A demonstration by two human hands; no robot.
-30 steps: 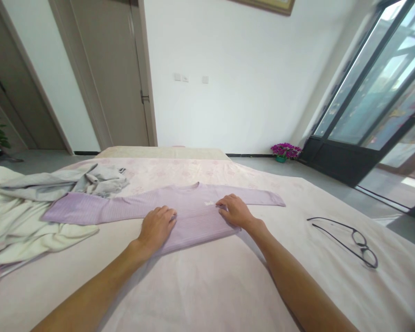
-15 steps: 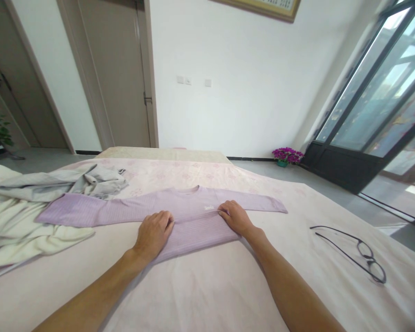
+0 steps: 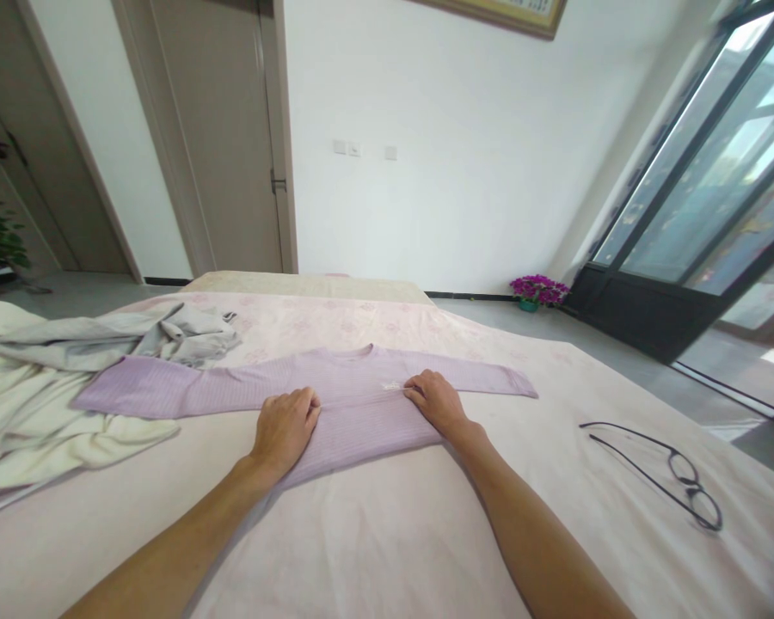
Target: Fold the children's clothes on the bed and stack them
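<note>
A light purple long-sleeved shirt (image 3: 354,430) lies spread on the pink bedding, its collar away from me and its sleeves out to both sides. My left hand (image 3: 288,427) is closed in a pinch on the left side of its body. On the right side, my right hand (image 3: 435,400) pinches the cloth beside a small white print. Between the two hands a crease runs across the chest. The fingertips are partly hidden in the fabric.
Grey and cream clothes (image 3: 187,334) are heaped at the left, under the end of one sleeve. Black-framed glasses (image 3: 690,490) rest on the pink bedding (image 3: 619,550) at the right. Beyond the bed, a pot of magenta flowers (image 3: 538,291) stands on the floor.
My left hand has shifted slightly left and up with the cloth. The right hand has barely moved, and both keep their pinch. The view has shifted a little.
</note>
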